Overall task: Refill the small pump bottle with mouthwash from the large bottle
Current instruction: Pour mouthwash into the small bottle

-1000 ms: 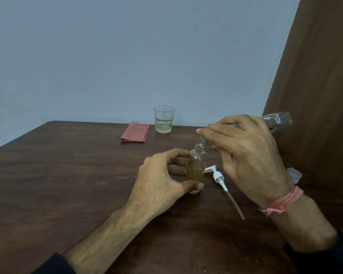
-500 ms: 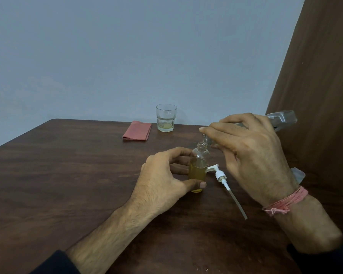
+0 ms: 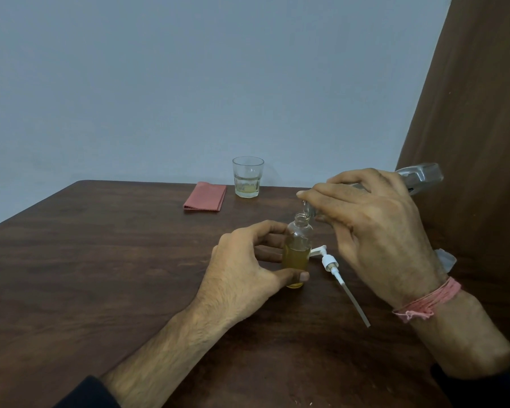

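Observation:
The small clear bottle (image 3: 298, 245) stands upright on the dark wooden table (image 3: 100, 275), its neck uncapped, roughly half full of amber liquid. My left hand (image 3: 245, 272) grips it, thumb in front and fingers behind. My right hand (image 3: 371, 231) holds the large clear bottle (image 3: 421, 175) tipped almost flat, its mouth just above and touching near the small bottle's neck. The large bottle's middle is hidden by my fingers. The white pump head with its long dip tube (image 3: 336, 275) lies on the table just right of the small bottle.
A drinking glass (image 3: 248, 178) with a little pale liquid stands at the table's far edge. A folded red cloth (image 3: 205, 197) lies left of it. A clear cap-like piece (image 3: 445, 259) lies at the right by a brown curtain (image 3: 468, 128).
Both hands keep the same grips and pose. Only the view has shifted slightly; the large bottle stays tipped over the small one.

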Tool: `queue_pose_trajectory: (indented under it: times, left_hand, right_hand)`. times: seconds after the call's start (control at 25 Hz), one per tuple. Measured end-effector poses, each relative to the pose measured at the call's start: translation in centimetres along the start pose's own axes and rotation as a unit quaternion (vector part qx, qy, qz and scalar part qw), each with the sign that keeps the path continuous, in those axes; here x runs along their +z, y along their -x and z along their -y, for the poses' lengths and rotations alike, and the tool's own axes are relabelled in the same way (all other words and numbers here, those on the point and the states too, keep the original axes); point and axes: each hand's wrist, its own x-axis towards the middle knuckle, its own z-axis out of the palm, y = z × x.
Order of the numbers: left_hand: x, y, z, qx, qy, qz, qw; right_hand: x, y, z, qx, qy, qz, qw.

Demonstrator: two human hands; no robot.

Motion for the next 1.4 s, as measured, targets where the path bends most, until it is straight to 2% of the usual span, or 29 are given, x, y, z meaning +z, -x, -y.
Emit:
queue_pose_trajectory:
  times: [1.4]
  left_hand:
    - [0.09, -0.19, 0.56, 0.017, -0.002, 0.001, 1.0]
  right_hand:
    - [-0.19, -0.19, 0.22, -0.008, 0.004, -0.005, 1.0]
